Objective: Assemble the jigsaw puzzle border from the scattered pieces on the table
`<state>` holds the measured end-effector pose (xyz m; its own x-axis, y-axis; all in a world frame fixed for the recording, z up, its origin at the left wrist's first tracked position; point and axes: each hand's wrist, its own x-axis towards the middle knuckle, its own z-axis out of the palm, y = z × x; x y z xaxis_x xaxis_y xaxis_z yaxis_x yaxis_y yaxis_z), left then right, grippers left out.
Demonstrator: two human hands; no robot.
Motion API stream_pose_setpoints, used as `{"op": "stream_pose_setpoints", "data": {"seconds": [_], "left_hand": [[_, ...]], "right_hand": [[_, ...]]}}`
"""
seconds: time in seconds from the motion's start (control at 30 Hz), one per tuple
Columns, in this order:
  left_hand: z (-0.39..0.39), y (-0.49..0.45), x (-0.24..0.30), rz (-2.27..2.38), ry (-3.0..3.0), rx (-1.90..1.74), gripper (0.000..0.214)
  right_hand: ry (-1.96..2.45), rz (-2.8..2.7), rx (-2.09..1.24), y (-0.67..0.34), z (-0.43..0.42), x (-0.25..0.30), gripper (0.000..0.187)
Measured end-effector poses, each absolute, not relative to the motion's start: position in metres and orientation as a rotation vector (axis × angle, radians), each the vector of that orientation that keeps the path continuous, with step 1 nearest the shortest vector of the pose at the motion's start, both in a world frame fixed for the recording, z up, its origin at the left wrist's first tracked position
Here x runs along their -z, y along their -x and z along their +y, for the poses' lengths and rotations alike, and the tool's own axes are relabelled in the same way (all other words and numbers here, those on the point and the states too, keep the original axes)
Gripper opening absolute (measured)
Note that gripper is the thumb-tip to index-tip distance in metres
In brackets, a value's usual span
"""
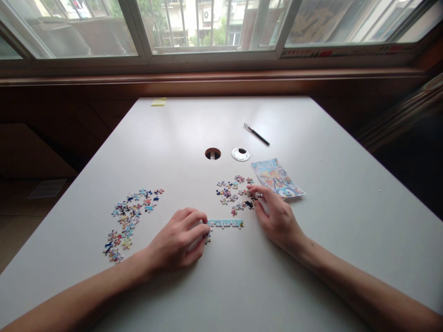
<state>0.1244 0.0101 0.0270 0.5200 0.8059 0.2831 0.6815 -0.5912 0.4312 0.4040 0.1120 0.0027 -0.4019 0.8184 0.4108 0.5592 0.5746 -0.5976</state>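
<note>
My left hand (180, 237) rests on the white table (311, 240), fingers curled on a small puzzle piece (207, 238) at the left end of a joined strip of light-blue puzzle pieces (225, 223). My right hand (275, 214) lies to the right of the strip, its fingertips pinching a loose piece at the edge of a small scatter of puzzle pieces (231, 193). A bigger pile of loose pieces (129, 216) spreads to the left of my left hand.
A colourful picture card (277, 177) lies just beyond my right hand. Farther back are a round cable hole (212, 153), its grey cap (240, 154), a black pen (256, 134) and a yellow sticky pad (158, 102). Windows run behind the table.
</note>
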Motion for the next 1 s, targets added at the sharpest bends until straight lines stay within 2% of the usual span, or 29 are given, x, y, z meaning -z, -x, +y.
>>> {"op": "stream_pose_setpoints", "data": {"seconds": [0.13, 0.33, 0.57, 0.77, 1.0], "left_hand": [[0.0101, -0.1240, -0.0260, 1.250, -2.503, -0.672, 0.020], [0.0104, -0.1238, -0.0251, 1.259, -2.505, -0.660, 0.021], [0.0105, -0.1240, -0.0255, 1.255, -2.497, -0.658, 0.021], [0.0111, -0.1243, -0.0252, 1.249, -2.440, -0.760, 0.026], [0.0110, -0.1237, -0.0269, 1.242, -2.325, -0.793, 0.029]], "right_hand": [[1.078, -2.133, -0.437, -0.4034, 0.1119, -0.0027, 0.029], [1.033, -2.134, -0.399, -0.4025, 0.1094, -0.0029, 0.036], [1.036, -2.163, -0.351, -0.4008, 0.1112, -0.0066, 0.031], [1.176, -2.244, -0.166, -0.4008, 0.1098, -0.0074, 0.032], [1.231, -2.225, -0.141, -0.4009, 0.1098, -0.0068, 0.032]]}}
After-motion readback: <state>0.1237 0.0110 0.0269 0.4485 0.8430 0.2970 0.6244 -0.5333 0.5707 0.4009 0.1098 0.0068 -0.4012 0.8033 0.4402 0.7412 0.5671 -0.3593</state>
